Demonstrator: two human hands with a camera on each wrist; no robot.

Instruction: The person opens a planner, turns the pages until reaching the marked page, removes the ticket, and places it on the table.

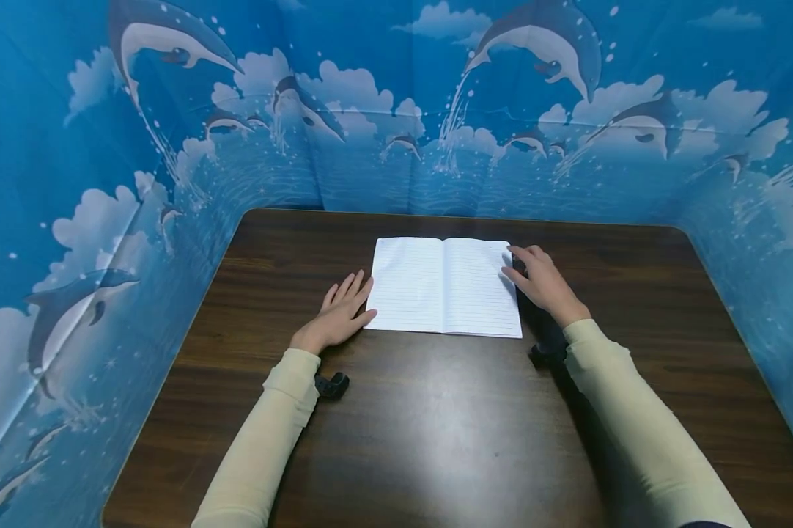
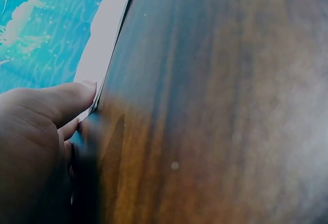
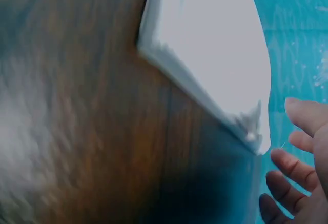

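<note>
An open notebook (image 1: 444,286) with lined white pages lies flat, its fold running down the middle. At its left edge rests my left hand (image 1: 340,312), fingers extended, thumb on the lower left corner. In the left wrist view the thumb (image 2: 72,101) lies along the notebook's edge (image 2: 105,34). My right hand (image 1: 541,282) is at the upper right edge, thumb and index finger over the page margin in the head view. The right wrist view has its fingers (image 3: 294,170) loosely bent beside the page corner (image 3: 259,144), holding nothing.
The dark wooden table (image 1: 436,425) has a shiny light patch near the front. A blue curtain (image 1: 370,169) printed with dolphins and clouds surrounds its back and sides. A black strap piece (image 1: 333,386) shows under the left wrist, and another (image 1: 547,352) under the right.
</note>
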